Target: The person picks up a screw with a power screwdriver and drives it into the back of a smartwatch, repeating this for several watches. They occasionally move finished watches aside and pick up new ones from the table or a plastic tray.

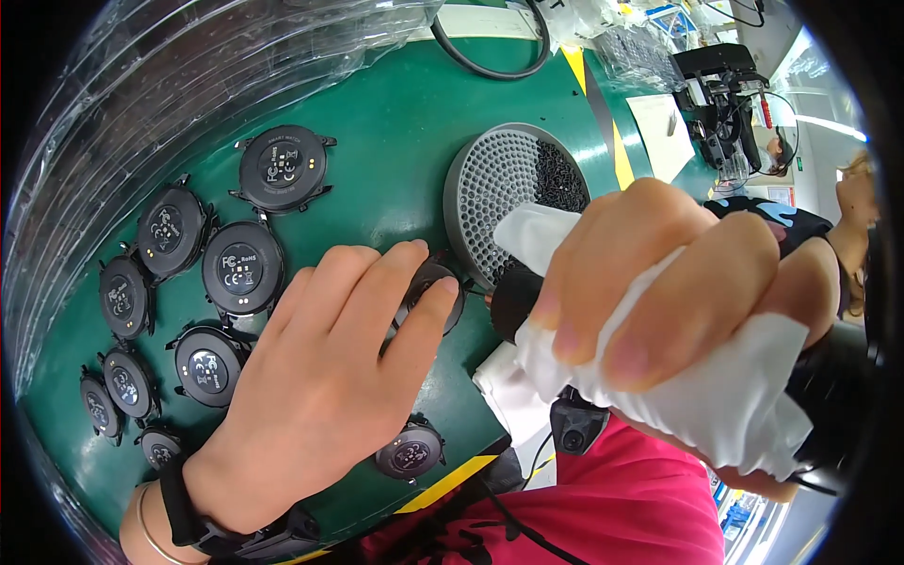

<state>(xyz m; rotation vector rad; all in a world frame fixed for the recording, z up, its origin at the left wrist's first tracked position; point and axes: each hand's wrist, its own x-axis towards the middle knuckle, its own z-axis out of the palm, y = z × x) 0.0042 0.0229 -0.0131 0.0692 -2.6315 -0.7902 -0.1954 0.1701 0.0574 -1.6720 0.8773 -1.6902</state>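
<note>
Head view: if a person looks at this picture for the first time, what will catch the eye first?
Probably the right hand, very close to the camera, gripping a white cloth around a dark tool. Next, the left hand lies flat on the green table, its fingertips on a round black watch case. More such cases lie back-up at the left, and a grey round perforated tray stands behind.

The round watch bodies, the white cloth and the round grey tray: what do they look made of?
Watch bodies: seemingly dark plastic backs, smooth and slightly glossy, with small metal-looking contacts. White cloth in the right hand: soft woven or non-woven wipe, creased and matte. Grey tray: probably moulded plastic or rubber, matte, a grid of small holes.
</note>
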